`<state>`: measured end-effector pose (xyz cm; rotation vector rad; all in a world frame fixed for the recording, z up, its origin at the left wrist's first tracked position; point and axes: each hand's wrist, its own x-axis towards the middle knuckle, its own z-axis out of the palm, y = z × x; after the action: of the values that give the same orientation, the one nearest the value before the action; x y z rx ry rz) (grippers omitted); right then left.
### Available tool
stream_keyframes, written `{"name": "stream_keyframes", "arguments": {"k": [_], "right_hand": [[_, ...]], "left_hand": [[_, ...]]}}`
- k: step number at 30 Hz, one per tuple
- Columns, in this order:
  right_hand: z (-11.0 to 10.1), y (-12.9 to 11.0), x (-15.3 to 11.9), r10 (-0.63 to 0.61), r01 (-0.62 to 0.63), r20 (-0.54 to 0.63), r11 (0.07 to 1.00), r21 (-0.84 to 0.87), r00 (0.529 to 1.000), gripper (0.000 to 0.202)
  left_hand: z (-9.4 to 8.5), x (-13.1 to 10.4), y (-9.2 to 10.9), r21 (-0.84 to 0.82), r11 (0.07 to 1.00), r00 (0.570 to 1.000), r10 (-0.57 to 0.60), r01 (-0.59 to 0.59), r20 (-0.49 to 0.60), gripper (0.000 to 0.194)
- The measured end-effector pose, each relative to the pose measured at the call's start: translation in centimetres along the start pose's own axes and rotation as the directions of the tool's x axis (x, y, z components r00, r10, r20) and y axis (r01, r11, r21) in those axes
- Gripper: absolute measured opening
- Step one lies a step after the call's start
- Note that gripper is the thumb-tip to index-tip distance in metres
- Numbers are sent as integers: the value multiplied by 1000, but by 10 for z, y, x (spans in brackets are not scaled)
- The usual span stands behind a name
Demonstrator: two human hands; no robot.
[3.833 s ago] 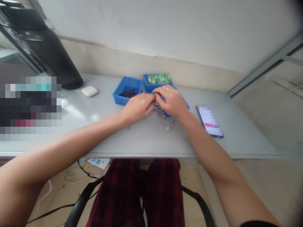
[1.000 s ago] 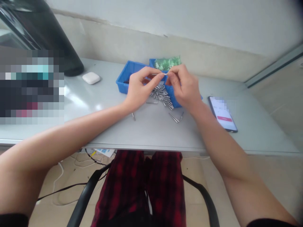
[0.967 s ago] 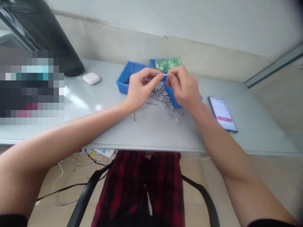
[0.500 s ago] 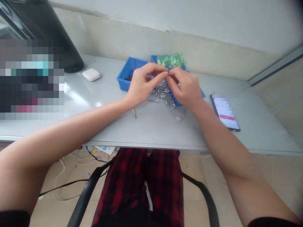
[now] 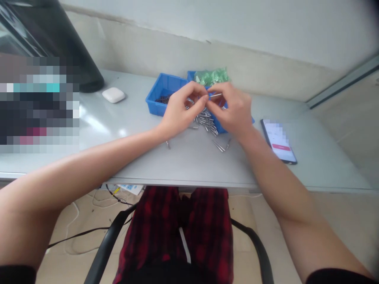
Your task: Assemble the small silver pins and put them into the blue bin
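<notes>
My left hand (image 5: 182,108) is closed in a pinch, thumb and index finger on one end of a thin silver metal pin (image 5: 216,95). The pin's other end points right, into the curl of my right hand (image 5: 232,106). Right thumb and index finger close around the same end, their tips meeting the left fingertips; any smaller part between them is hidden. Below the hands lies a pile of similar metal pins (image 5: 207,123), spilling before a blue bin partly covered by my right hand. A few loose pins (image 5: 218,146) lie closer on the desk.
A blue bin (image 5: 152,105) with dark small parts (image 5: 162,99) stands behind my left hand. Another blue bin (image 5: 191,75) holds a green plastic bag (image 5: 211,75). A phone (image 5: 278,140) lies right, a white case (image 5: 113,94) left, near a dark monitor-like object (image 5: 79,51).
The metal pin now shows between my hands, where it was hidden before. My right fingers have opened out slightly around it. Both hands stay over the pile.
</notes>
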<state>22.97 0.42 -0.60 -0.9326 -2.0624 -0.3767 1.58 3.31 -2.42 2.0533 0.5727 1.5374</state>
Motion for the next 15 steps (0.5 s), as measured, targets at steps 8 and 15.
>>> {"name": "stream_keyframes", "arguments": {"k": [8,15], "right_hand": [[-1,6,1,-113,117,54,990,-83,992,56],[5,-1,0,-69,69,-4,995,-68,998,55]], "left_hand": [[1,0,-20,34,998,993,60,-57,-101,61],[1,0,-16,-99,994,989,37,-51,-141,33]]}}
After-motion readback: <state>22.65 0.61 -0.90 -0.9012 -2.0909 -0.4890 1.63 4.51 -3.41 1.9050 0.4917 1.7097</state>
